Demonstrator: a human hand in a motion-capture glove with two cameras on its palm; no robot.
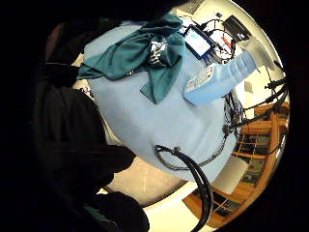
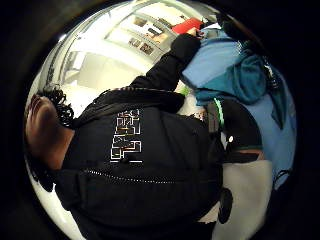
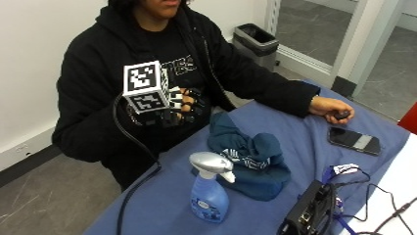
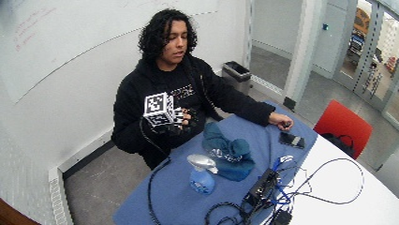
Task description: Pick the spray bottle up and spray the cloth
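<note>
In the outside view, going from left to right, the gloved right hand (image 3: 186, 107) comes first. It is held up in front of the person's chest, above the near edge of the desk (image 3: 365, 161), and it holds nothing. Its fingers look loosely bent, but the glove is dark against the dark sweater, so the exact curl is hard to make out.

Next comes the spray bottle (image 3: 210, 188). It stands upright on the blue desk cover, with its long axis vertical, and the grey trigger head points toward the cloth. The bottle is away from the person and lower than the gloved hand, toward the camera side of the desk, well apart from the hand. I judge that the hand must go down and forward to reach its neck.

Just beside the bottle, a little further right, lies the teal cloth (image 3: 251, 156), crumpled in a heap. Whether it touches the bottle's base I cannot tell.

Further right the bare left hand (image 3: 334, 108) rests on the desk near a phone (image 3: 354, 140), its fingers curled around something small and dark. The right hand is the nearer one to the bottle.

In the little finger side palm view the bottle (image 1: 219, 77) and cloth (image 1: 140, 60) appear beside each other.
</note>
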